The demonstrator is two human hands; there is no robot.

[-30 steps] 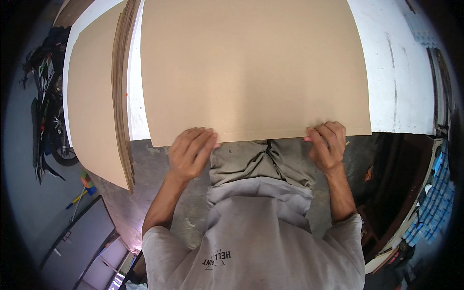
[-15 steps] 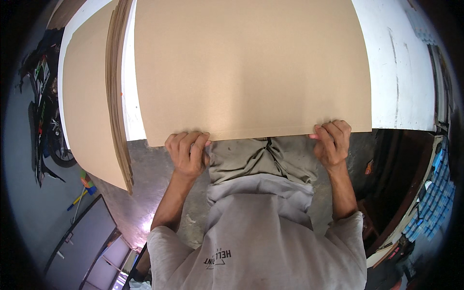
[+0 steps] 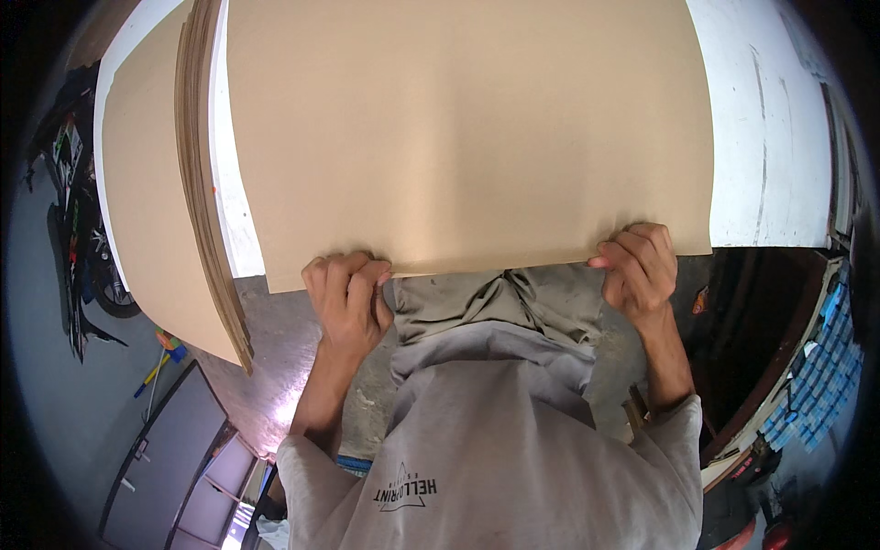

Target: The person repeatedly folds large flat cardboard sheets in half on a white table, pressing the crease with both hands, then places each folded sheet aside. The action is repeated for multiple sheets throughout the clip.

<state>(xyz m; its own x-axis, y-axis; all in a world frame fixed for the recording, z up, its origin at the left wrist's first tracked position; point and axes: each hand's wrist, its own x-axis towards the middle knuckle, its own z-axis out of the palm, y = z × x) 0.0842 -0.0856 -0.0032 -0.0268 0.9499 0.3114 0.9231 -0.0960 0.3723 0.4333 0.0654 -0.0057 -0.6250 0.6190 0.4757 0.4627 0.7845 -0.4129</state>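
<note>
A large brown cardboard sheet (image 3: pixel 467 137) lies on the white tabletop (image 3: pixel 770 156), its near edge reaching past the table toward my body. My left hand (image 3: pixel 346 298) grips that edge left of the middle, fingers curled over the top. Farther right, my right hand (image 3: pixel 640 266) pinches the same edge, with the thumb at the rim. The sheet's far end runs out of the picture. On the left, a stack of similar cardboard sheets (image 3: pixel 137 192) sits apart from this one, its near corner jutting over the table's edge.
A motorbike (image 3: pixel 101 247) stands beyond the table's left side. Grey cabinets (image 3: pixel 165 449) are at lower left, near a blue-and-yellow handle (image 3: pixel 151 378). At right are a dark open shelf space (image 3: pixel 742 339) and a pile of blue-wrapped packs (image 3: pixel 816 376). Grey floor (image 3: pixel 275 339) shows below.
The near edge of the sheet has come slightly toward me at its left end, with my left hand a little lower and farther left. Both hands keep their hold, and the view has shifted somewhat.
</note>
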